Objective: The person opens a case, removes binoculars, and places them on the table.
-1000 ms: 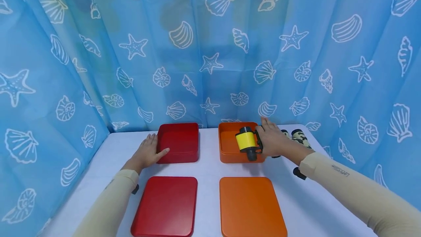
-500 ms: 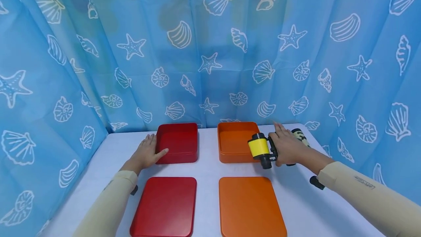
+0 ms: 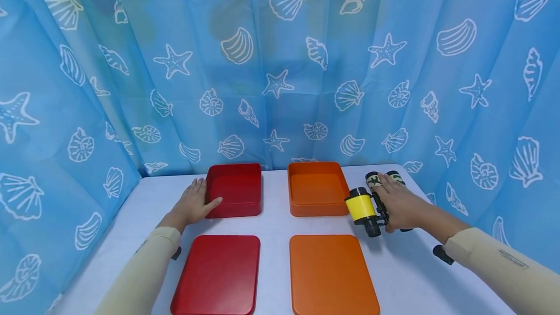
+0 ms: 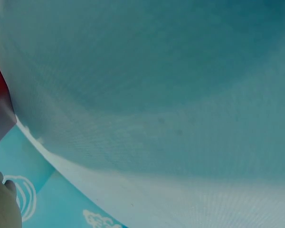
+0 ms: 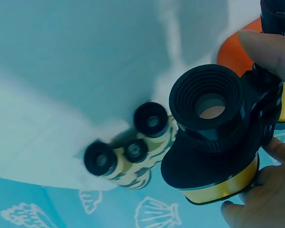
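My right hand (image 3: 402,205) grips a pair of yellow and black binoculars (image 3: 361,208) by the middle, just right of the orange box (image 3: 318,210). In the right wrist view the thumb and fingers wrap the bridge of these binoculars (image 5: 211,161). Beyond that hand lies a second pair of binoculars, camouflage-patterned (image 3: 395,177), partly hidden by the fingers; in the right wrist view it sits on the cloth. My left hand (image 3: 191,203) touches the left side of the uncovered red box (image 3: 236,210), fingers straight and thumb out over the front edge.
A red lid (image 3: 218,275) lies flat in front of the red box, and an orange lid (image 3: 332,275) in front of the orange box. Blue shell-print curtains (image 3: 275,86) stand behind and beside the white-clothed table (image 3: 273,256).
My right hand has carried the yellow binoculars rightward and toward me, from over the orange box to its right side, uncovering the camouflage pair more. The left hand stays at the red box.
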`<action>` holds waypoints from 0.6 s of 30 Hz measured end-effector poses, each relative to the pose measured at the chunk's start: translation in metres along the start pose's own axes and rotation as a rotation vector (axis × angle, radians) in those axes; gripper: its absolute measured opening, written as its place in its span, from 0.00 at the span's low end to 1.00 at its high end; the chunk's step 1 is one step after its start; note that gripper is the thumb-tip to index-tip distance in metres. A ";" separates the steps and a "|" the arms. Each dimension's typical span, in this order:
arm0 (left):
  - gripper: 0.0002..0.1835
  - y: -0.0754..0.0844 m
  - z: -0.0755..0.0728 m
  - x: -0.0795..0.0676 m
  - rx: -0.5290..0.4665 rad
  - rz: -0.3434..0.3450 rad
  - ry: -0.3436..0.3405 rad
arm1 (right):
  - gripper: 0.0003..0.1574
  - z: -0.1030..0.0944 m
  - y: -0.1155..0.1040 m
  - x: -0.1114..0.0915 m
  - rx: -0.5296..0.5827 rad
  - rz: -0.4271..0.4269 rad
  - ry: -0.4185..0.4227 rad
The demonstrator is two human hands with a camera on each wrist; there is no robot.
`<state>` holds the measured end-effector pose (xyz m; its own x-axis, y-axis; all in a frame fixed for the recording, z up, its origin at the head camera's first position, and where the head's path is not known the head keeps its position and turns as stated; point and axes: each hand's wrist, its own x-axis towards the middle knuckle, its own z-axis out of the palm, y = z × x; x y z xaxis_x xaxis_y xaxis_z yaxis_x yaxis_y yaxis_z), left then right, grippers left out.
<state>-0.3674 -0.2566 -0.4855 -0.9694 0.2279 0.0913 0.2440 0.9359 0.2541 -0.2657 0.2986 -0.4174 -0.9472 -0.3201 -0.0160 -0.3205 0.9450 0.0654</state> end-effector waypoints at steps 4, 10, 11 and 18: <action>0.58 0.000 0.000 0.001 0.004 0.000 -0.002 | 0.71 0.003 0.007 -0.009 0.012 0.005 -0.009; 0.59 0.002 -0.003 -0.001 0.000 -0.006 -0.007 | 0.67 0.008 0.017 -0.022 0.036 -0.013 -0.014; 0.59 0.002 -0.003 -0.001 0.000 -0.007 -0.008 | 0.67 0.008 0.018 -0.025 0.042 -0.014 -0.016; 0.59 0.002 0.000 -0.002 -0.004 -0.006 -0.004 | 0.67 0.013 0.028 -0.041 0.048 -0.014 -0.027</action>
<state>-0.3651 -0.2550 -0.4855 -0.9709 0.2236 0.0862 0.2385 0.9362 0.2581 -0.2359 0.3395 -0.4280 -0.9423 -0.3319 -0.0432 -0.3328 0.9428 0.0168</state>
